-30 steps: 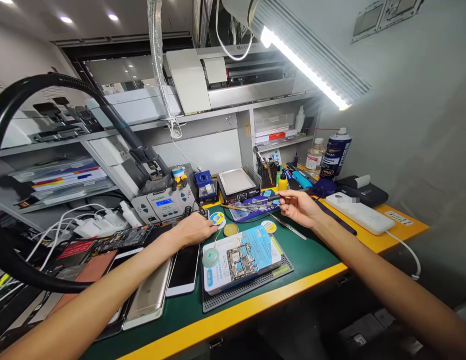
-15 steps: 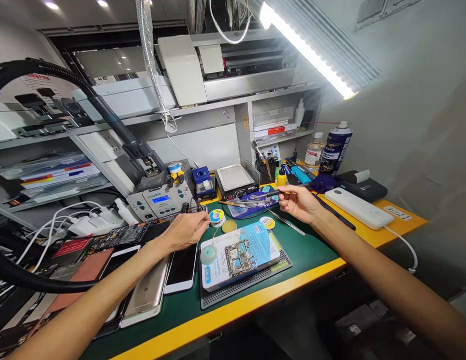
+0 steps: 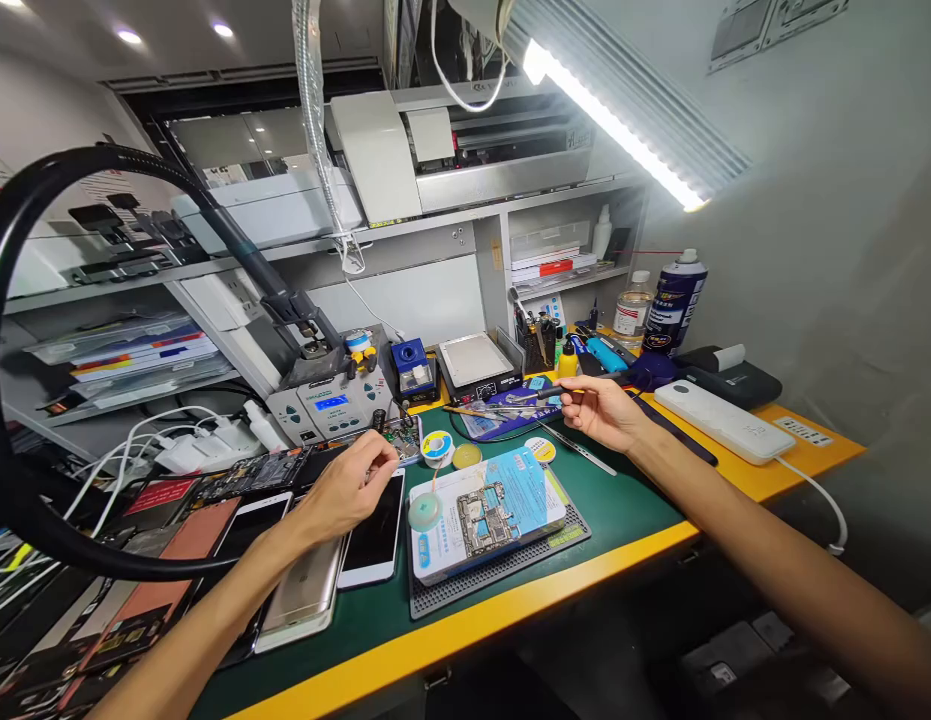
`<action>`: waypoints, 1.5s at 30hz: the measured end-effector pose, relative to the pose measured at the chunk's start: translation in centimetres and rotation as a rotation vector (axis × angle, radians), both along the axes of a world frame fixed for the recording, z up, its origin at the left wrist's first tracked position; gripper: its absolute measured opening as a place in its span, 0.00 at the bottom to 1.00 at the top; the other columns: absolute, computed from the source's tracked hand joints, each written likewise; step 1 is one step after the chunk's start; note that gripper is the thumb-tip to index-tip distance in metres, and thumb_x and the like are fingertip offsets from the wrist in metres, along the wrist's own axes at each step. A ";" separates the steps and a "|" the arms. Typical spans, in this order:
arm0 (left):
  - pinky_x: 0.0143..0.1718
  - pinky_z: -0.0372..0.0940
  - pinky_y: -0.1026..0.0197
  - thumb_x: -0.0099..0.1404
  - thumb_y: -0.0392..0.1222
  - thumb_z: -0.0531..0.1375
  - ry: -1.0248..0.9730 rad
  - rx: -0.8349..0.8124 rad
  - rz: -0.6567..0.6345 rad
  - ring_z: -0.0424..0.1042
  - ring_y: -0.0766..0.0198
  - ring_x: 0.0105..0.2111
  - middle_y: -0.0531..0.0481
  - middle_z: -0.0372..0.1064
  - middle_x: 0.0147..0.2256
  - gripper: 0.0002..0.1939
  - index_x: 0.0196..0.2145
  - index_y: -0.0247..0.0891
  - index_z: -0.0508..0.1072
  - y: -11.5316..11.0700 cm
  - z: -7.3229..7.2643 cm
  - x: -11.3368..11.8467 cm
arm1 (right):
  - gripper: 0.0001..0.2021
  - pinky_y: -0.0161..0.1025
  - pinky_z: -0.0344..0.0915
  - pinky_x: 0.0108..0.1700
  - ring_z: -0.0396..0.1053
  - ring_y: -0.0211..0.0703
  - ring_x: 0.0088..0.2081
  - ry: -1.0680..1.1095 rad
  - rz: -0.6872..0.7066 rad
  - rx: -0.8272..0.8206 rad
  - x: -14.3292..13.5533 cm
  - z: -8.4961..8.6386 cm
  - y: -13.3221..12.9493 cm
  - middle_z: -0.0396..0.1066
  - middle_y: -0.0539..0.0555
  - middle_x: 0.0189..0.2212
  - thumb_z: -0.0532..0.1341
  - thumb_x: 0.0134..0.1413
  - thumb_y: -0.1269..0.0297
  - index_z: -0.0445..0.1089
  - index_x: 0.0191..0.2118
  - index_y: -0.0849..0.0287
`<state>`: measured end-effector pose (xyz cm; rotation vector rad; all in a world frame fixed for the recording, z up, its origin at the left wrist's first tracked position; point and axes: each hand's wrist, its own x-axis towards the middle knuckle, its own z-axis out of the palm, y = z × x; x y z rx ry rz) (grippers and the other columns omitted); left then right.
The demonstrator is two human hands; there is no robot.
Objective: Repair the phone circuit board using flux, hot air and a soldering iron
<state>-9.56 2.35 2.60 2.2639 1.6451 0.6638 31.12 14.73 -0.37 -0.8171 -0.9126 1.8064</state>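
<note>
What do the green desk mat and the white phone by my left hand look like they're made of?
The green mat looks like matte rubber or silicone: its surface is flat, dull and without glare. The white phone beside the left hand has a glossy dark front, probably glass, within a smooth white frame, likely plastic.

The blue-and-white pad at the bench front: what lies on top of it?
On the blue-and-white pad lies a bare circuit board, and a teal disc sits at its left end. The pad hides the middle of the ribbed black mat beneath.
</note>
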 end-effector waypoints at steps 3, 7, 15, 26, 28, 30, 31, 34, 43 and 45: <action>0.48 0.74 0.49 0.72 0.51 0.61 -0.092 -0.038 0.006 0.75 0.58 0.47 0.44 0.73 0.52 0.18 0.53 0.38 0.73 -0.9 0.1 -0.1 | 0.17 0.51 0.76 0.49 0.76 0.49 0.49 0.000 -0.001 0.001 0.0 -0.2 0.1 0.73 0.59 0.55 0.64 0.69 0.59 0.71 0.58 0.59; 0.41 0.75 0.55 0.73 0.51 0.61 -0.245 -0.135 0.025 0.75 0.62 0.41 0.45 0.74 0.48 0.17 0.51 0.37 0.73 -2.3 0.6 -0.1 | 0.17 0.51 0.76 0.48 0.76 0.49 0.49 0.003 0.002 0.002 0.0 -0.4 0.2 0.73 0.59 0.54 0.64 0.69 0.59 0.71 0.58 0.59; 0.25 0.67 0.66 0.74 0.54 0.59 -0.541 -0.257 0.016 0.68 0.71 0.24 0.53 0.72 0.33 0.18 0.46 0.35 0.73 -3.6 1.4 -1.3 | 0.16 0.51 0.76 0.49 0.76 0.49 0.49 0.009 0.016 0.000 0.1 -0.5 0.2 0.73 0.59 0.55 0.64 0.69 0.59 0.71 0.58 0.59; 0.37 0.74 0.58 0.73 0.52 0.61 -0.796 -0.217 0.101 0.75 0.64 0.36 0.47 0.74 0.43 0.18 0.51 0.36 0.73 -1.5 1.8 0.8 | 0.16 0.50 0.77 0.48 0.76 0.49 0.48 -0.002 0.045 0.026 -0.2 -0.7 0.0 0.74 0.59 0.54 0.64 0.69 0.59 0.71 0.57 0.59; 0.40 0.75 0.55 0.72 0.51 0.62 -0.789 -0.227 0.104 0.76 0.62 0.39 0.47 0.74 0.45 0.18 0.52 0.36 0.73 -0.9 1.5 1.8 | 0.16 0.50 0.77 0.47 0.76 0.48 0.48 -0.004 0.050 0.049 -0.3 -0.6 -0.2 0.74 0.59 0.54 0.64 0.69 0.59 0.71 0.57 0.59; 0.42 0.75 0.53 0.72 0.50 0.62 -0.773 -0.250 0.091 0.76 0.61 0.41 0.46 0.74 0.46 0.18 0.52 0.36 0.73 -0.6 1.2 2.5 | 0.16 0.49 0.77 0.47 0.76 0.48 0.47 -0.004 0.056 0.072 -0.4 -0.5 -0.4 0.74 0.58 0.53 0.64 0.68 0.60 0.71 0.57 0.60; 0.43 0.75 0.53 0.72 0.50 0.63 -0.763 -0.261 0.084 0.76 0.61 0.41 0.46 0.74 0.47 0.18 0.52 0.36 0.73 -0.5 1.0 2.6 | 0.16 0.49 0.77 0.47 0.76 0.48 0.47 -0.004 0.060 0.080 -0.4 -0.5 -0.5 0.74 0.58 0.53 0.65 0.68 0.60 0.71 0.57 0.60; 0.43 0.75 0.53 0.72 0.50 0.63 -0.733 -0.279 0.085 0.76 0.61 0.41 0.46 0.74 0.47 0.18 0.53 0.36 0.73 -0.8 0.7 2.7 | 0.15 0.48 0.77 0.46 0.76 0.47 0.46 -0.009 0.073 0.093 -0.4 -0.4 -0.6 0.74 0.58 0.52 0.64 0.68 0.60 0.72 0.56 0.60; 0.41 0.75 0.54 0.72 0.52 0.62 -0.630 -0.300 0.164 0.76 0.61 0.40 0.46 0.74 0.46 0.19 0.53 0.36 0.73 -1.6 0.8 2.6 | 0.15 0.46 0.77 0.44 0.77 0.46 0.44 -0.044 0.058 0.091 -0.5 -0.2 -0.9 0.75 0.57 0.50 0.64 0.69 0.60 0.72 0.55 0.60; 0.41 0.75 0.54 0.72 0.52 0.61 -0.611 -0.317 0.168 0.76 0.61 0.41 0.45 0.74 0.47 0.20 0.54 0.36 0.72 -1.5 1.0 2.7 | 0.14 0.46 0.77 0.44 0.77 0.45 0.44 -0.055 0.047 0.090 -0.6 -0.1 -0.9 0.75 0.57 0.50 0.64 0.69 0.60 0.72 0.55 0.60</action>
